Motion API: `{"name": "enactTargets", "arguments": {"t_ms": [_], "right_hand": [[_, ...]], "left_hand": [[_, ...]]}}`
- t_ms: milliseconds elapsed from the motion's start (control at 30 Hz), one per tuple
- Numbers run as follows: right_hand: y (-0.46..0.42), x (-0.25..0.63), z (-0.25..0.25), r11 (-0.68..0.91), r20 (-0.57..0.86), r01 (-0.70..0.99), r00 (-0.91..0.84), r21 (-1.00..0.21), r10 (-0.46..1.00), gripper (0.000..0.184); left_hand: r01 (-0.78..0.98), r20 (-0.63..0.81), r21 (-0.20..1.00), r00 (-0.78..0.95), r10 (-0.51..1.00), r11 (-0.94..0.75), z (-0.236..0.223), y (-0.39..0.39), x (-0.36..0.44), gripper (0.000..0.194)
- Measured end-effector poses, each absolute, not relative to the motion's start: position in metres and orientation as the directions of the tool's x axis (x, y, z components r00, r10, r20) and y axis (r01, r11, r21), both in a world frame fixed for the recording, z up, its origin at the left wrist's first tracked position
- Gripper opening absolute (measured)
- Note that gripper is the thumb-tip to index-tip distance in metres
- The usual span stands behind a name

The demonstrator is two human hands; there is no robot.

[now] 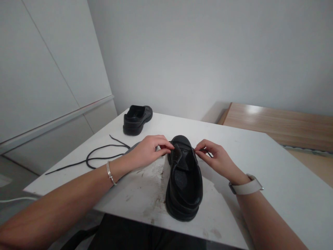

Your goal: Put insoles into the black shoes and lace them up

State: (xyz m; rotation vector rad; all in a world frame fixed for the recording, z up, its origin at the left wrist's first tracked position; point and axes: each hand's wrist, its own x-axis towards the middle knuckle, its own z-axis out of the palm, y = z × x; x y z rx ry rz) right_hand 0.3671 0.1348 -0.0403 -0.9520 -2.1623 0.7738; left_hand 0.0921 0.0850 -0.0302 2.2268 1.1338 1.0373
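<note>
A black shoe (185, 180) stands upright on the white table, its toe pointing away from me and its opening facing up. At the left side of its lacing flaps, my left hand (153, 149) is closed in a pinch on a black shoelace, mostly hidden by the fingers. On the other side, my right hand (217, 158) pinches the black shoelace (206, 151) between thumb and forefinger, and a short piece of it sticks out past the fingertips. The tongue lies between the flaps.
A second black shoe (136, 119) sits at the table's far left corner. Another loose black shoelace (88, 159) lies looped on the left. Dark smudges mark the white table (140, 198) near its front edge. A wood-grain panel (273, 121) stands behind, at the right.
</note>
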Motion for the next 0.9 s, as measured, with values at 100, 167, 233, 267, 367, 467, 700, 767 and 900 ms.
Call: {"name": "enactTargets", "arguments": {"t_ms": [100, 167, 233, 267, 367, 467, 700, 767, 900], "right_hand": [[0.134, 0.367, -0.041, 0.559, 0.309, 0.408, -0.532, -0.722, 0.788, 0.019], [0.134, 0.367, -0.041, 0.559, 0.311, 0.406, -0.532, -0.723, 0.787, 0.02], [0.135, 0.368, -0.041, 0.557, 0.306, 0.403, -0.536, -0.726, 0.787, 0.02], [0.135, 0.368, -0.042, 0.555, 0.302, 0.402, -0.539, -0.728, 0.787, 0.02], [0.136, 0.368, -0.042, 0.549, 0.29, 0.404, -0.544, -0.732, 0.787, 0.019], [0.137, 0.368, -0.043, 0.55, 0.29, 0.406, -0.544, -0.73, 0.787, 0.019], [0.137, 0.368, -0.043, 0.561, 0.292, 0.418, -0.55, -0.714, 0.782, 0.02], [0.136, 0.368, -0.042, 0.561, 0.291, 0.418, -0.552, -0.714, 0.781, 0.021], [0.134, 0.366, -0.039, 0.562, 0.298, 0.412, -0.548, -0.717, 0.782, 0.023]], "left_hand": [[0.498, 0.395, 0.693, 0.342, 0.853, -0.521, -0.031, 0.085, 0.093, 0.011], [0.513, 0.41, 0.695, 0.291, 0.864, -0.503, -0.034, 0.086, 0.092, 0.008], [0.539, 0.43, 0.679, 0.258, 0.865, -0.499, -0.036, 0.088, 0.091, 0.006], [0.55, 0.437, 0.669, 0.252, 0.863, -0.5, -0.037, 0.089, 0.091, 0.005], [0.56, 0.436, 0.666, 0.245, 0.866, -0.493, -0.04, 0.091, 0.09, 0.005], [0.564, 0.42, 0.682, 0.219, 0.881, -0.465, -0.043, 0.093, 0.091, 0.005], [0.553, 0.423, 0.67, 0.265, 0.867, -0.496, -0.04, 0.094, 0.092, 0.004], [0.55, 0.424, 0.671, 0.265, 0.866, -0.497, -0.039, 0.094, 0.093, 0.004], [0.545, 0.429, 0.675, 0.258, 0.866, -0.497, -0.04, 0.094, 0.097, 0.005]]}}
